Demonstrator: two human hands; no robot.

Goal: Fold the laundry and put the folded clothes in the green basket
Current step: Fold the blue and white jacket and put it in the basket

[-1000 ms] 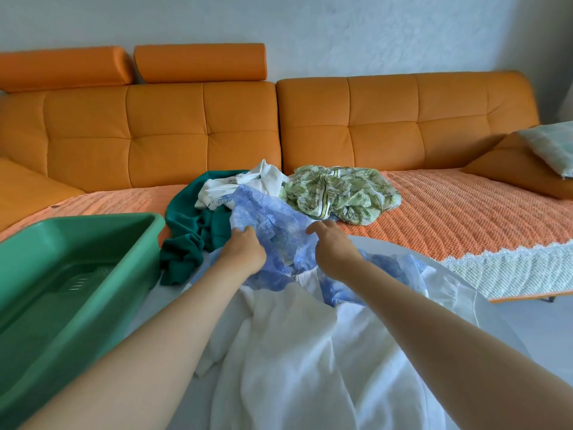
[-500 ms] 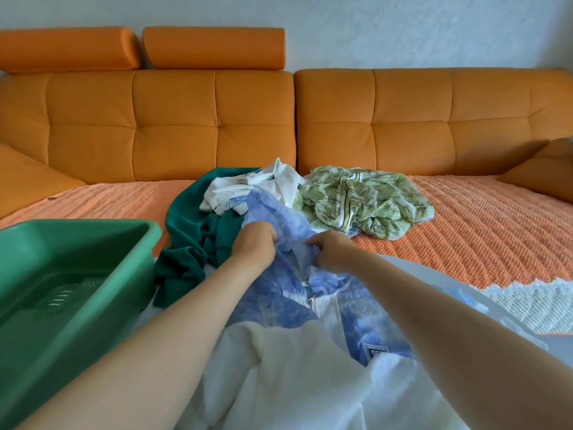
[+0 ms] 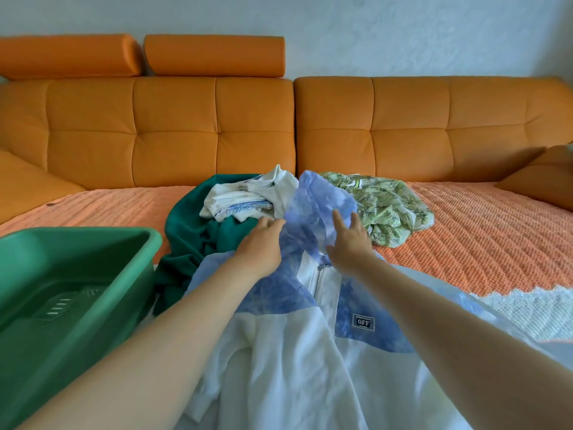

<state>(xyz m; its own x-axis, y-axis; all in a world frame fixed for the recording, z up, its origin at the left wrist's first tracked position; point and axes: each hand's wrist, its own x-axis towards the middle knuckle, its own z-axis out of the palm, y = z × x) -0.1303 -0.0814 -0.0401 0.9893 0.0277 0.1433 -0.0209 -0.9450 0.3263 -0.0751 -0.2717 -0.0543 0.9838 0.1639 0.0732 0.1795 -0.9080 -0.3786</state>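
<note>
Hoodie, white in the body with a mottled blue yoke, lies front-up and spread out close below my view. Its zipper runs up the middle, and a small dark patch reading OFF sits on the blue band to the right of it. Its hood stands bunched up at the far end, and both of my hands are on it. My left hand lies against the hood's left edge with the fingers stretched out fairly straight, closed round nothing that I can see. My right hand rests flat on the hood's right side, fingers straight and a little spread, pinching nothing. Just left of the hoodie and touching it, a dark green garment lies crumpled, with a white garment printed in blue heaped on top of it. Beyond my right hand, a leaf-print garment in pale green lies rumpled on the orange woven cover of the seat. The green basket stands to my left, beside the dark green garment, and I can see its slotted floor. Behind it all runs the orange sofa, with an orange cushion at the far right and a white lace-edged cloth at the seat's near edge.
</note>
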